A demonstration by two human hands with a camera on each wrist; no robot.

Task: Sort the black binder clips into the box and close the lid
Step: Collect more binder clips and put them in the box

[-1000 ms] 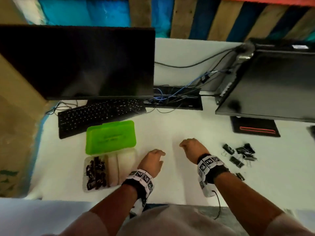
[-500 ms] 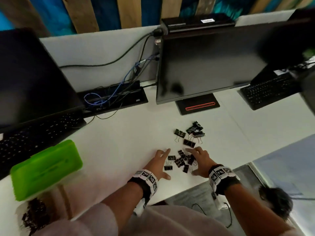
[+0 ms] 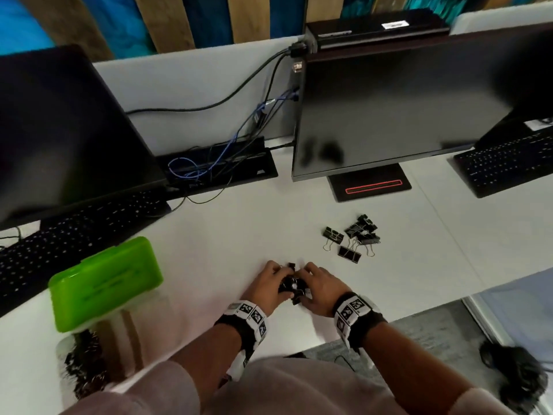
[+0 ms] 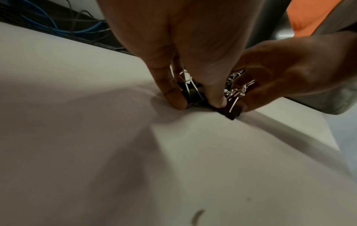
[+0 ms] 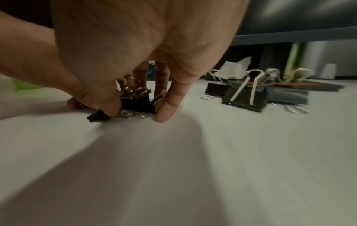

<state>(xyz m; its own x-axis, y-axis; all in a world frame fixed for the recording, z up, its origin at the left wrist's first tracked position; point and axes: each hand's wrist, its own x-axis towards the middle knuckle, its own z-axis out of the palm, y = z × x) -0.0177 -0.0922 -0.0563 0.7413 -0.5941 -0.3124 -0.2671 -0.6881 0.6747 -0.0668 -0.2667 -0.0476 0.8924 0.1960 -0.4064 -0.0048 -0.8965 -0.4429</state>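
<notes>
We are cupping a small heap of black binder clips (image 3: pixel 292 285) on the white worktop (image 3: pixel 227 235) between both hands, the left hand (image 3: pixel 267 287) and right hand (image 3: pixel 320 287) each curling its grip around the pile, and a clip could be slipping out underneath as we lift, since the wire handles are tangling loosely. Other clips (image 3: pixel 353 238) are lying apart, while the box (image 3: pixel 98 348), its green lid (image 3: pixel 104 283) standing open, is already holding some clips.
</notes>
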